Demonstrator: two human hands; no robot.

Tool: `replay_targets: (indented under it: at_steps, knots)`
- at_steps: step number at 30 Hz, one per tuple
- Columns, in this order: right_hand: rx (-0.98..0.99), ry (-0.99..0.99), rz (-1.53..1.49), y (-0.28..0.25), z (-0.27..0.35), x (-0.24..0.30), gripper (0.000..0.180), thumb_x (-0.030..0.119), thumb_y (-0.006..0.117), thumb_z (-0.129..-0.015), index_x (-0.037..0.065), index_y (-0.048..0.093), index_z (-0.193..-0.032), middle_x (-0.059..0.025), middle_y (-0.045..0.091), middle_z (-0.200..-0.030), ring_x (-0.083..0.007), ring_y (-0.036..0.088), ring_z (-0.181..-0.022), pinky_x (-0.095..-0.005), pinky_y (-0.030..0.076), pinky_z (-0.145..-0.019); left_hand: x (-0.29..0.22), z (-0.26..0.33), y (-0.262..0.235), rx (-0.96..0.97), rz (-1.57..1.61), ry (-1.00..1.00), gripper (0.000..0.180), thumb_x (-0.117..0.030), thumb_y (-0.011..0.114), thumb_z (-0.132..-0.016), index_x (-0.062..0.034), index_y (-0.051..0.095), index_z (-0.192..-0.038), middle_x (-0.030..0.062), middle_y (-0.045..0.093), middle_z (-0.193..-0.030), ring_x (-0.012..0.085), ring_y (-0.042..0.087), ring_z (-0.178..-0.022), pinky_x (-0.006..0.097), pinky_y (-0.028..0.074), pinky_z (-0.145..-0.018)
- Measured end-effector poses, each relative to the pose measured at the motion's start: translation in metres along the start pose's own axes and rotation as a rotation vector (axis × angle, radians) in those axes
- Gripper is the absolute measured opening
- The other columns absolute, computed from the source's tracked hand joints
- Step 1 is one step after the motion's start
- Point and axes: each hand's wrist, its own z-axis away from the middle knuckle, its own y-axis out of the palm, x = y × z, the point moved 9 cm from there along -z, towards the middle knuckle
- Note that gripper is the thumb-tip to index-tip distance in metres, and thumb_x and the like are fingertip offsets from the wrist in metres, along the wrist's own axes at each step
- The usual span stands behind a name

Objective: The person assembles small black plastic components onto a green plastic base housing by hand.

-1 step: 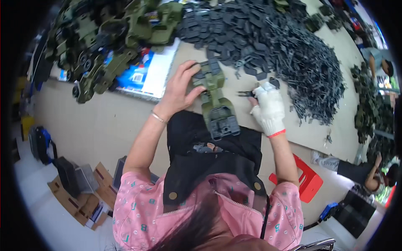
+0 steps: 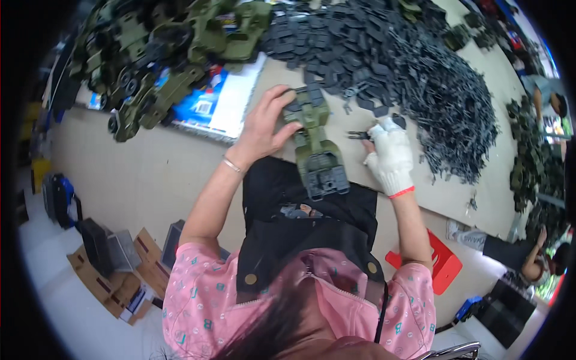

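Observation:
My left hand [image 2: 264, 129], bare with a thin bracelet at the wrist, grips the far end of an olive-green toy truck [image 2: 317, 150] that lies lengthwise at the table's near edge, its dark grey underside end toward me. My right hand [image 2: 390, 153] wears a white glove with a red cuff and pinches a small dark grey plastic part [image 2: 358, 135] just right of the truck. A black apron covers my lap below the truck.
A big heap of dark grey plastic parts [image 2: 420, 66] spreads across the far right of the table [image 2: 144, 174]. Several green toy trucks [image 2: 162, 54] pile up at far left over a blue-and-white sheet [image 2: 225, 99]. Red stool [image 2: 441, 264], cardboard boxes [image 2: 114, 270], another person [image 2: 549, 108] at right.

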Motion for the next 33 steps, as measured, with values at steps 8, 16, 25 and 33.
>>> replay_targets:
  at_steps: [8,16,25,33]
  knots:
    - [0.358,0.403,-1.058,-0.002,-0.038,0.0,0.034,0.022,0.066,-0.102,-0.002,0.065,-0.126,-0.005,0.067,-0.092,-0.0111,0.061,-0.074,-0.0252,0.047,-0.066,0.001,0.006,0.004,-0.098,-0.037,-0.001,0.06,-0.023,0.08,-0.086,-0.0049,0.054,-0.138,0.0187,0.053,-0.144,0.0408,0.059,-0.125,0.044,0.054,-0.1]
    - [0.53,0.24,-1.122,0.03,-0.082,0.073,0.032,0.021,0.063,-0.103,-0.006,0.065,-0.121,-0.0026,0.066,-0.083,-0.0081,0.061,-0.07,-0.0256,0.05,-0.067,0.001,0.006,0.003,-0.107,-0.054,0.006,0.062,-0.027,0.082,-0.084,-0.0059,0.055,-0.137,0.018,0.054,-0.141,0.0396,0.061,-0.123,0.044,0.055,-0.097]
    - [0.419,-0.138,-0.389,0.001,-0.095,0.085,0.029,0.031,0.068,-0.098,0.004,0.068,-0.11,-0.0188,0.07,-0.101,-0.0389,0.068,-0.091,-0.0444,0.054,-0.081,0.001,0.01,0.001,-0.12,-0.026,0.013,0.065,-0.024,0.084,-0.081,-0.0058,0.055,-0.136,0.0173,0.054,-0.139,0.0389,0.061,-0.122,0.045,0.055,-0.096]
    - [0.268,-0.503,0.004,0.011,-0.12,0.176,0.05,0.037,0.064,-0.095,0.009,0.062,-0.136,-0.0226,0.06,-0.132,-0.0446,0.054,-0.126,-0.0539,0.039,-0.111,0.032,0.016,0.022,-0.108,0.185,-0.065,0.067,-0.026,0.082,-0.078,-0.0023,0.055,-0.134,0.0222,0.056,-0.134,0.0436,0.061,-0.118,0.05,0.052,-0.099]
